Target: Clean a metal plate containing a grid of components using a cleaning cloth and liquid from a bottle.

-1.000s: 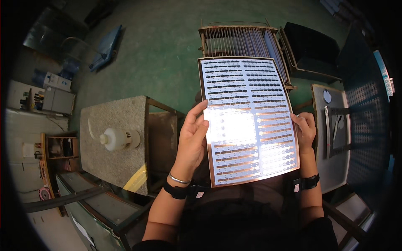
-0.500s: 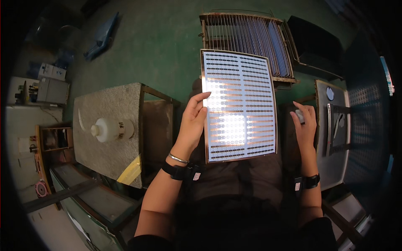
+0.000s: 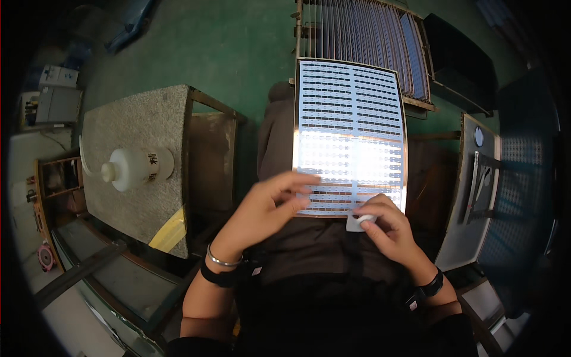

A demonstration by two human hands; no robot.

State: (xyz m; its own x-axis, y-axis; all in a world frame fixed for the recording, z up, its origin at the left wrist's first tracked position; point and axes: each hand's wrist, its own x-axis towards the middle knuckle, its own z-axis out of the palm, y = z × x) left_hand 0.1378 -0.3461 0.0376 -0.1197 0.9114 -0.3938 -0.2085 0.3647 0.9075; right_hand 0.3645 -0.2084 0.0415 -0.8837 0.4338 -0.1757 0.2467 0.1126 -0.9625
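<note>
A printed circuit board panel with a copper-coloured rim and rows of small dark and white patterns lies over my lap. Bright glare covers its middle. My left hand hovers at the panel's lower left corner, fingers apart and slightly blurred, with nothing in it. At the lower right edge, my right hand pinches a small white folded piece; whether it is cloth or paper I cannot tell. Its fingers rest on or just above the panel's near edge.
Beyond the panel stands a slotted rack with several upright panels. To the left, a speckled table bears a white squeeze bottle and yellow tape. On the right is a pale-edged tray or table with tools, beside a black box.
My left hand has let go of the panel's left edge and moved down. The right hand has come in from the right to the near edge with the white piece. The panel sits lower on my lap.
</note>
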